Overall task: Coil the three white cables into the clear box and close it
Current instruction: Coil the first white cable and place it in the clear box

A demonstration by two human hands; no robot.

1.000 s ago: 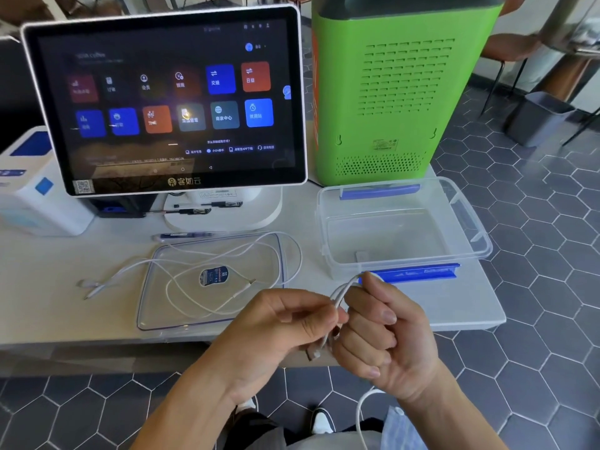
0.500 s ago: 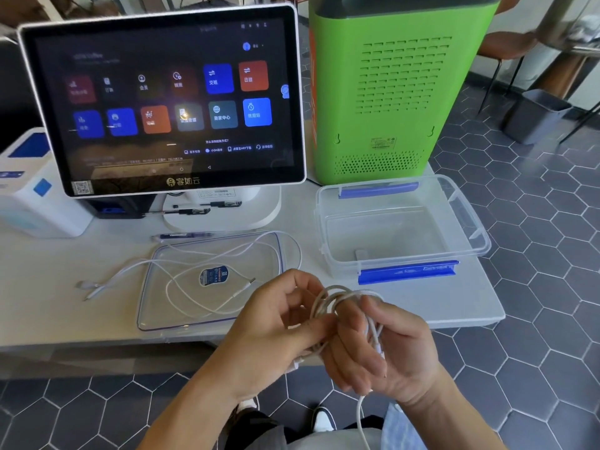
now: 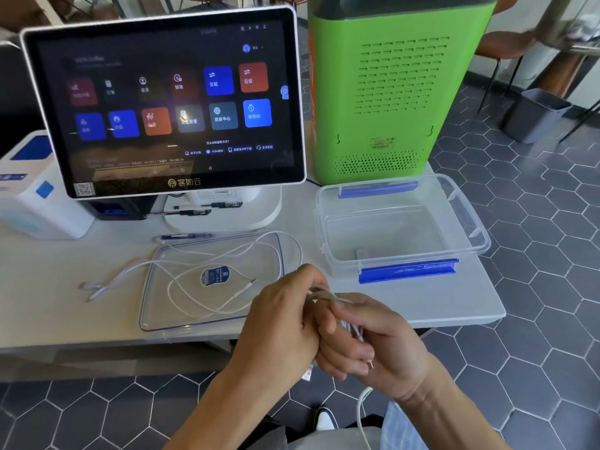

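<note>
A single head-worn wide-angle camera is looking forward and down from the near edge of the table [image 3: 454, 303]. It is sitting close above the hands [image 3: 324, 329], which are filling the lower centre, while the hexagon-tiled floor [image 3: 535, 352] is showing below and to the right.

three white cables [image 3: 207, 289], one clear box [image 3: 402, 222], one lid [image 3: 259, 254]

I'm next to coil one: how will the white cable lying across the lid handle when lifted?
Probably floppy: the white cable lies in loose curves over the lid. Likely light, being thin. Its ends may trail and snag the second cable it crosses.
</note>
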